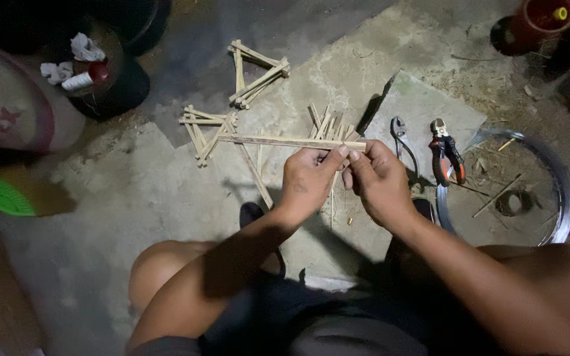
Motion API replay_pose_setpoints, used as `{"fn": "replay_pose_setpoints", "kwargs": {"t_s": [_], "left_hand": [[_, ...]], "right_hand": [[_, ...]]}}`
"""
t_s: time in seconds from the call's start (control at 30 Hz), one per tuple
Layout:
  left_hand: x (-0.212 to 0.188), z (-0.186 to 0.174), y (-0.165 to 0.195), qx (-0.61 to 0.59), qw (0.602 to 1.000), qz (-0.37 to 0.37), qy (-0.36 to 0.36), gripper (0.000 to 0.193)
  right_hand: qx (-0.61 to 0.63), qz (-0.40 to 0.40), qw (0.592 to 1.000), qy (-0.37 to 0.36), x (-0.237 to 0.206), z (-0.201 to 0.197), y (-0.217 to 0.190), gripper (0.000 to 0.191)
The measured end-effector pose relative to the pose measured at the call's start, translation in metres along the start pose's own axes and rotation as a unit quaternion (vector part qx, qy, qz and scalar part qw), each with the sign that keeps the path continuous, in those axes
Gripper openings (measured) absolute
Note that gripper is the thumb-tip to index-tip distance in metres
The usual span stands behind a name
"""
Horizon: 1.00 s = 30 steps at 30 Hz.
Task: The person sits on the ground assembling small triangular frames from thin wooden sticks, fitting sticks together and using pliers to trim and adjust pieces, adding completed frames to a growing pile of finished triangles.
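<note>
My left hand (308, 179) and my right hand (379, 181) meet at the right end of a long thin bamboo strip (278, 140) that reaches out to the left. Both pinch that end between thumb and fingers, above the concrete floor. More loose bamboo strips (328, 125) lie just beyond my hands. Two small triangular frames of tied bamboo sticks rest farther off, one (207, 132) by the strip's left end, another (257, 74) behind it.
Orange-handled cutters (446, 155) and dark pliers (400, 135) lie on a flat stone slab (423, 105) to the right. A coil of wire (555, 191) lies beside them. A green fan-like object (2, 196) and a dark pot with rags (94, 66) are at left.
</note>
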<state>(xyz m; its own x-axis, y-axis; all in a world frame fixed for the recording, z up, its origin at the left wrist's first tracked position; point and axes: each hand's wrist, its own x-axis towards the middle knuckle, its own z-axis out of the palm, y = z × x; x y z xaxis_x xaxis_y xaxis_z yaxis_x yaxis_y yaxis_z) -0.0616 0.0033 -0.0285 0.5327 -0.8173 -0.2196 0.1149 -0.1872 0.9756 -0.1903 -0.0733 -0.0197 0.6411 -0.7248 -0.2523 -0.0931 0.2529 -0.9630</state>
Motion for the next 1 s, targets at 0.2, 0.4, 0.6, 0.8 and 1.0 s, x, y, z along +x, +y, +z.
{"fn": "replay_pose_setpoints", "kwargs": {"t_s": [0.2, 0.4, 0.6, 0.8, 1.0], "left_hand": [[0.002, -0.003, -0.003, 0.027, 0.999, -0.022, 0.008, 0.038], [0.01, -0.014, 0.001, 0.007, 0.998, -0.04, 0.042, 0.04], [0.004, -0.024, 0.01, -0.114, 0.987, -0.103, -0.038, 0.031], [-0.009, -0.027, 0.025, 0.063, 0.99, -0.012, -0.128, 0.032], [-0.013, -0.027, 0.037, 0.222, 0.966, -0.008, -0.131, 0.037]], "right_hand": [[0.029, 0.015, 0.999, -0.008, 0.002, -0.004, 0.005, 0.015], [0.059, -0.029, 0.997, -0.046, 0.001, -0.019, 0.021, 0.016], [0.009, -0.028, 0.996, -0.089, 0.015, -0.037, 0.036, 0.013], [-0.177, -0.134, 0.967, -0.124, 0.034, -0.054, 0.021, 0.015], [-0.47, -0.234, 0.848, -0.069, 0.031, -0.054, -0.019, 0.01]]}}
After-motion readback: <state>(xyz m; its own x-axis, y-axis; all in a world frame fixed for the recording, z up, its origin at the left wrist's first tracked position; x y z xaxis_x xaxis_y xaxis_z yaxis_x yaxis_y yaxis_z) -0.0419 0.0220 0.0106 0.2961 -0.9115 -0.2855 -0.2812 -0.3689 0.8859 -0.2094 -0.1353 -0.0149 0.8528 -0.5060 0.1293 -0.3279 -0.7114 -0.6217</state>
